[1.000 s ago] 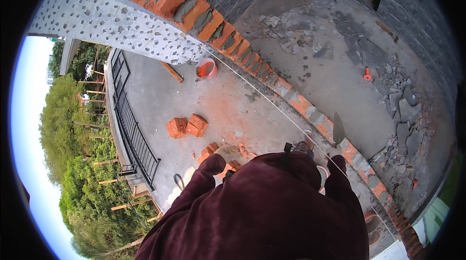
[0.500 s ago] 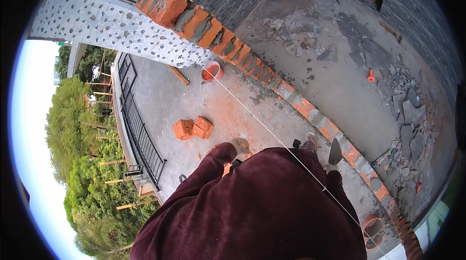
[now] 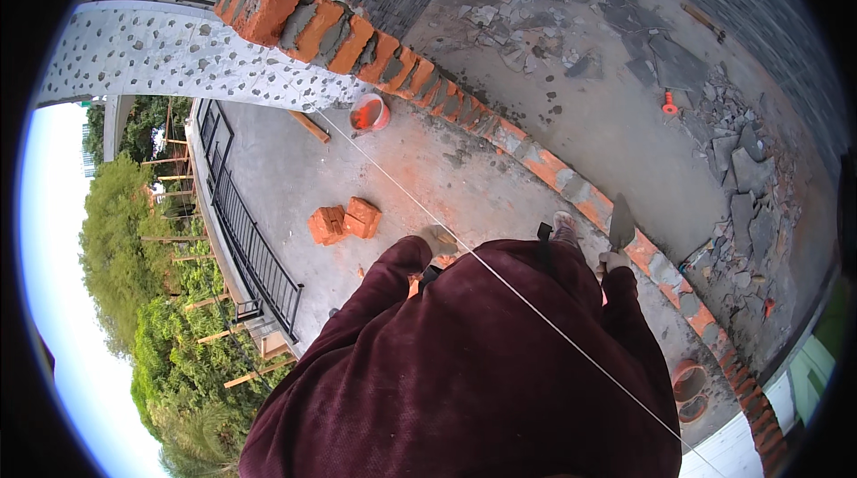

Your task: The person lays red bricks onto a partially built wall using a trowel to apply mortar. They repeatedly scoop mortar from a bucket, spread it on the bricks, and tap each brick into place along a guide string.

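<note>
My right hand [image 3: 612, 261] is closed round the handle of a trowel [image 3: 622, 226]. Its flat pointed blade sticks up and away from me, beside the low brick wall [image 3: 594, 207]. My left hand [image 3: 438, 241] reaches out in front of my left side, above the concrete floor; its fingers are too small and blurred to read. To the left of that hand, orange bricks [image 3: 345, 220] lie grouped on the floor. A bit of orange brick [image 3: 413, 285] shows under my left forearm, mostly covered by the sleeve.
A taut white string [image 3: 402, 188] crosses in front of my body. An orange-stained bucket [image 3: 369, 112] and a wooden piece [image 3: 310, 126] lie ahead. Black railing [image 3: 250, 210] edges the left side. Broken slabs [image 3: 745, 174] litter the floor beyond the wall. Another bucket [image 3: 688, 380] stands at lower right.
My right hand and the trowel have risen in the picture, and more of the hand shows. My left hand is slightly higher too. The view has shifted, moving the bricks and bucket leftward.
</note>
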Tool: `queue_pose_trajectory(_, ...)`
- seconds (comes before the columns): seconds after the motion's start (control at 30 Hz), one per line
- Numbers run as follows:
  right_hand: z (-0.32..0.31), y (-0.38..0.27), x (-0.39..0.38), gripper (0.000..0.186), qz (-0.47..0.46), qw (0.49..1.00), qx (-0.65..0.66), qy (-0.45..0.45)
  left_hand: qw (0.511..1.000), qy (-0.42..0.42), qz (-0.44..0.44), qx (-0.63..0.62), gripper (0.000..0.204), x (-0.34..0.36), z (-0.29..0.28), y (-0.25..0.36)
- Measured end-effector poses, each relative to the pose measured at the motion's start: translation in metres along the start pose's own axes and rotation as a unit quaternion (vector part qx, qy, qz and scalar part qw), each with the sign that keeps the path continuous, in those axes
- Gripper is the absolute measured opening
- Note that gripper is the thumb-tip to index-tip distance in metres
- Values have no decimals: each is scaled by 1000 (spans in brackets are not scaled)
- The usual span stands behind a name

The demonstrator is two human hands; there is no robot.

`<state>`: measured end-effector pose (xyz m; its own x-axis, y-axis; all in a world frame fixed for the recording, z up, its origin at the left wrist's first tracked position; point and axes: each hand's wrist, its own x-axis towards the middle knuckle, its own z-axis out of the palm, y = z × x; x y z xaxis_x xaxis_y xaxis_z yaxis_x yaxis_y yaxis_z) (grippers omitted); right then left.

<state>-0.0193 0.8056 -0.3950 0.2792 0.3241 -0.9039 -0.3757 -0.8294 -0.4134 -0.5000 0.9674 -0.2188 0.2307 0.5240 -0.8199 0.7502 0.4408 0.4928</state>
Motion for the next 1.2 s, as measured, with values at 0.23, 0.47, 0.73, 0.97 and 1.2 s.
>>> queue_pose_trajectory(0.23, -5, 6, -2, 22, 29, 998, -61, -14, 999, 33, -23, -9, 20, 2, 9, -3)
queue_pose_trajectory(0.47, 36, 20, 3, 27, 56, 987, -150, 10, 994, 31, 32, -104, 18, 12, -33, -72)
queue_pose_trajectory(0.73, 127, 5, 14, 64, -51, 792, -608, 1, 971, 119, 83, -191, 26, 20, -90, -202)
queue_pose_trajectory(0.97, 377, -62, -90, 48, -264, 749, -607, 10, 959, 158, -63, -227, 28, -38, -163, -430)
queue_pose_trajectory(1.2, 601, -107, -112, 34, -355, 811, -461, -62, 794, 391, 36, -464, 26, -95, -358, -485)
